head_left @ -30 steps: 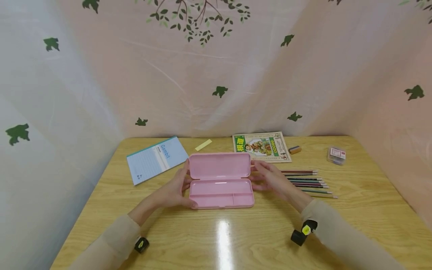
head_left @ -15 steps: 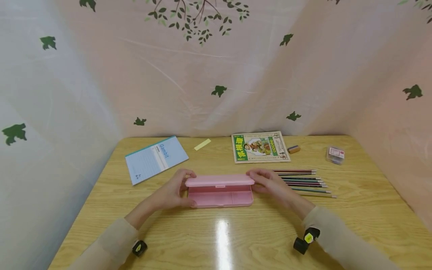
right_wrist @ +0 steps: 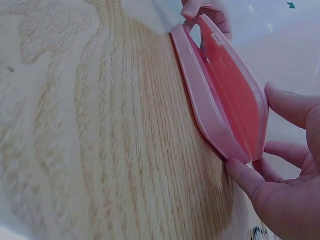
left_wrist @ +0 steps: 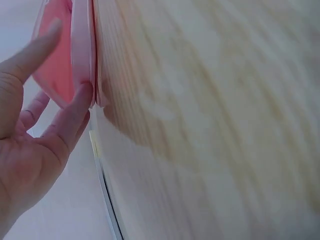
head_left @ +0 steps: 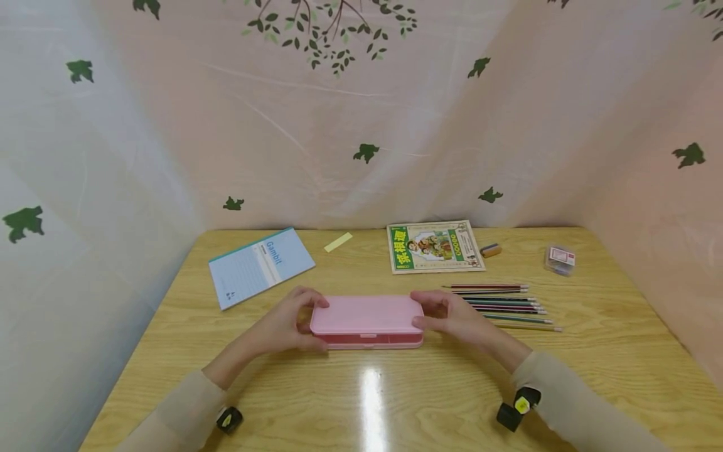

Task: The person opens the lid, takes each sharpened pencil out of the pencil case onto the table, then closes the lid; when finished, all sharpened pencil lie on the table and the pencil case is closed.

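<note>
A pink pencil case (head_left: 367,314) sits on the table with its lid tilted partly down, a gap showing along the front. At its left end my left hand (head_left: 288,320) holds the case, index finger on the lid and thumb low by the front corner. My right hand (head_left: 452,317) grips the right end, its thumb on the lid's edge. From the right wrist view, the lid (right_wrist: 240,75) stands at an angle over the base (right_wrist: 200,95), with fingertips on both parts. Little of the case's inside shows.
Several pencils (head_left: 503,306) lie right of the case. Behind are a blue notebook (head_left: 262,267), a yellow strip (head_left: 338,242), an illustrated booklet (head_left: 435,247), a small brown-and-blue item (head_left: 491,250) and a clear box with a label (head_left: 560,259).
The lid, upright and wide open a second ago, has swung forward and down over the base. Both hands have followed it; the right thumb now rests on the lid.
</note>
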Demonstrator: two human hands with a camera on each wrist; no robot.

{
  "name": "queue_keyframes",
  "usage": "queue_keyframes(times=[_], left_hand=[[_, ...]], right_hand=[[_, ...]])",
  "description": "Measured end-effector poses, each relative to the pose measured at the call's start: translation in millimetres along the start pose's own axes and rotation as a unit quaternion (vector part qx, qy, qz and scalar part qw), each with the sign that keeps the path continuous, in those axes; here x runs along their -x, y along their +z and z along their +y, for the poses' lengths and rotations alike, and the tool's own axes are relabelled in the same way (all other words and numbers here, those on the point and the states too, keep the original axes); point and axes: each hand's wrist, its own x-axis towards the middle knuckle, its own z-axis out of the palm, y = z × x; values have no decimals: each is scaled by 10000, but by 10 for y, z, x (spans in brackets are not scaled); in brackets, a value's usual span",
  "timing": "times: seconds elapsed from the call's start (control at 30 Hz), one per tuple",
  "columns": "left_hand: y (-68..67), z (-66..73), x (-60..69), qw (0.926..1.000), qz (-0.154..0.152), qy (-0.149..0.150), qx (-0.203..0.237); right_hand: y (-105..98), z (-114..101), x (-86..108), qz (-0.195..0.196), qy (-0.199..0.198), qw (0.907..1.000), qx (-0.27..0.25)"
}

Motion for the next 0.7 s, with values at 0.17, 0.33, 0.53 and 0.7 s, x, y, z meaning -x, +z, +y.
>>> queue_keyframes(times=[0.17,0.33,0.53,0.7], left_hand=[[-18,-19,10,9980,-127,-408,461],[-46,-20,12,9960,-193,-596,632],[-36,-7,0,9951,-161,-755,616],[-15,20,-8,9938,-86,-941,584]], right_hand=[[-5,10,1,-117,-12,9998,143],[9,19,-13,-330,-196,9991,193],[7,41,-32,-590,-644,9958,265],[0,58,-33,-554,-728,9949,420]])
